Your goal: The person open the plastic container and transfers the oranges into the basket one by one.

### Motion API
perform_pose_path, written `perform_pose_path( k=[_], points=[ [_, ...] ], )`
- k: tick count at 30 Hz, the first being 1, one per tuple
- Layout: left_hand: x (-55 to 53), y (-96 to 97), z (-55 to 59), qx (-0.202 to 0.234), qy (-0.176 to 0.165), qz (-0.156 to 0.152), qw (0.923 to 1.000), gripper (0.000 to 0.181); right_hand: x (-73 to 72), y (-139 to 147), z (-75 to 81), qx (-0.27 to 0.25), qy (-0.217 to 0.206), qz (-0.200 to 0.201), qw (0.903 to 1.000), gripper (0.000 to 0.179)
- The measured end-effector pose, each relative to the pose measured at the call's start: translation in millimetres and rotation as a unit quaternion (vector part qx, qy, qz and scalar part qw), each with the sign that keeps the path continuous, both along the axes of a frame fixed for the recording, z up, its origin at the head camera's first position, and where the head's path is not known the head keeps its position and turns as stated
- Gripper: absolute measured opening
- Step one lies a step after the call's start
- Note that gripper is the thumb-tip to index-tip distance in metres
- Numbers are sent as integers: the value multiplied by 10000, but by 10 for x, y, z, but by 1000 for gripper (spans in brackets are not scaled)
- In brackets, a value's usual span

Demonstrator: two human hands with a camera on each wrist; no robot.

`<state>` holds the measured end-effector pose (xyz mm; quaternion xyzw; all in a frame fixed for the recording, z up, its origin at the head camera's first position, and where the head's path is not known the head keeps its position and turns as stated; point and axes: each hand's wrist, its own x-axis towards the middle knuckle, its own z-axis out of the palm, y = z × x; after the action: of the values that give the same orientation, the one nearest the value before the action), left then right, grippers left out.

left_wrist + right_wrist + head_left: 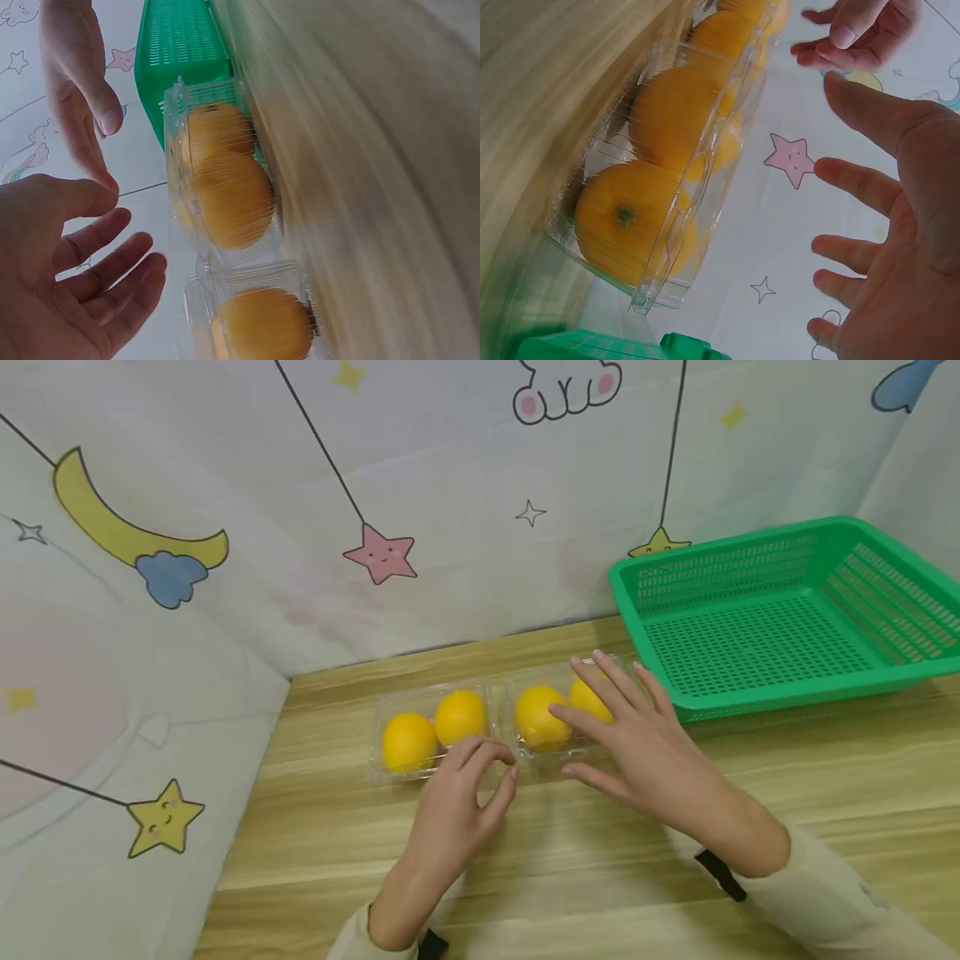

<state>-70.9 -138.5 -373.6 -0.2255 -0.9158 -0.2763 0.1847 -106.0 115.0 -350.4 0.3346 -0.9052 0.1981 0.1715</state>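
Two clear plastic clamshell boxes stand side by side on the wooden table, lids down, each with two oranges inside. In the left box [381, 710] the oranges [409, 742] are fully visible; in the right box [517, 683] one orange [542, 718] shows and the other is partly behind the right hand. My left hand [457, 814] hovers at the near side between the boxes, fingers loosely bent, holding nothing. Spread above the right box, my right hand [645, 752] has its fingers apart. The right wrist view shows a gap between that hand and the box [667, 180].
A green plastic basket [652, 668] with slotted walls and nothing inside stands at the back right, close to the right box. Behind the table [315, 843] hangs a white cloth [465, 468] printed with stars and a moon.
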Motion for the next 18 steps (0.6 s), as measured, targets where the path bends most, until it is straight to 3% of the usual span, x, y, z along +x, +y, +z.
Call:
perform_pose_path(
  k=[6,9,14,18],
  points=[
    [-8,-6,-62,242,-742,82,9969,3,-38,-23,-44,-87,451,286,9985,47],
    [-20,-6,-92,356,-920,171,9950,4,-54,-29,-55,-89,636,310,9975,43],
    [-27,2,-119,537,-1178,194,9914,5,-65,-42,-68,-24,551,261,9981,35],
    [-23,2,-156,850,-1564,117,9840,7,-61,-51,-95,-34,502,267,9984,31]
  ],
)
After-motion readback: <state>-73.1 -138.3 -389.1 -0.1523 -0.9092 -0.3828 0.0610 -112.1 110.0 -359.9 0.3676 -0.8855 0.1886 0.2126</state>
